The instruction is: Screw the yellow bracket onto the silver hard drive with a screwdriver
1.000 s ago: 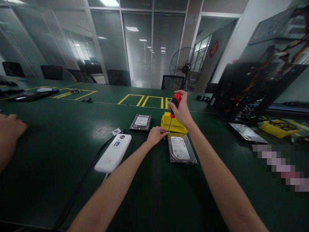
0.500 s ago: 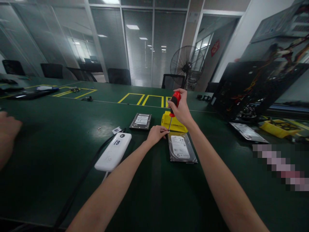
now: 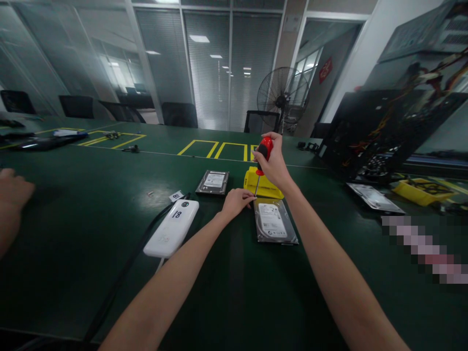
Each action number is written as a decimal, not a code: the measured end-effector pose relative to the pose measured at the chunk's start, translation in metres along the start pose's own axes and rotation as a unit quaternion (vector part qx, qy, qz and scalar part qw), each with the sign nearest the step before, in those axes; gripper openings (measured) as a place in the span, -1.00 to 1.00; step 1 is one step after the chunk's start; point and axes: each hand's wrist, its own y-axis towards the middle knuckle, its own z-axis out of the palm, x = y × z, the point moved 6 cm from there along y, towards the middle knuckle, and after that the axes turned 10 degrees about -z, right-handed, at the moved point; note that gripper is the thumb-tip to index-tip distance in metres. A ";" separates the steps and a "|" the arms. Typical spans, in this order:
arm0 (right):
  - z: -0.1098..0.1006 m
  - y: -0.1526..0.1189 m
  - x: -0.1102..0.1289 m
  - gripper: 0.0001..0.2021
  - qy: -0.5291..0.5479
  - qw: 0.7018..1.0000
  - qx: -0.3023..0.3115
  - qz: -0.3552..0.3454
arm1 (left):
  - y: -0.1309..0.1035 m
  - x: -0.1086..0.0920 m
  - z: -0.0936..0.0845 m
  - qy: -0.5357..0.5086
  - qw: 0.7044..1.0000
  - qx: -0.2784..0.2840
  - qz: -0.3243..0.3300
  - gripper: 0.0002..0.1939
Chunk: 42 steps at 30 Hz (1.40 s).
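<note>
My right hand [image 3: 273,158] grips a red and black screwdriver [image 3: 264,150] by its handle, the shaft pointing down. The tip meets the far left corner of a hard drive [image 3: 275,223] that lies label up on the green table. At that corner my left hand [image 3: 237,202] has its fingers pinched together, fingertips right against the screwdriver's tip. Whatever lies between those fingers is too small to make out. Just beyond the drive sits a yellow tray [image 3: 252,181], partly covered by the right hand and the screwdriver.
A second hard drive [image 3: 213,182] lies left of the yellow tray. A white power bank [image 3: 171,229] marked 18, with a black cable, is by my left forearm. Another person's hand [image 3: 14,195] is at the left edge. An opened computer case [image 3: 365,131] stands at right, near another yellow tray [image 3: 420,193].
Both hands and the screwdriver stay at the drive's corner. The whole view has shifted very slightly; nothing else has visibly moved.
</note>
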 end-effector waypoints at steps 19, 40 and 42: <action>0.000 0.001 -0.002 -0.60 -0.006 0.999 -0.013 -0.030 | 0.000 0.000 -0.001 -0.022 1.000 -0.001 -0.007 -0.75; 0.001 0.001 0.002 -0.61 0.005 1.000 -0.011 -0.011 | -0.001 -0.002 -0.006 -0.200 0.978 0.041 -0.051 -0.72; 0.001 0.000 0.003 -0.61 0.003 1.000 -0.009 -0.008 | 0.000 0.000 -0.005 -0.197 0.978 0.041 -0.052 -0.73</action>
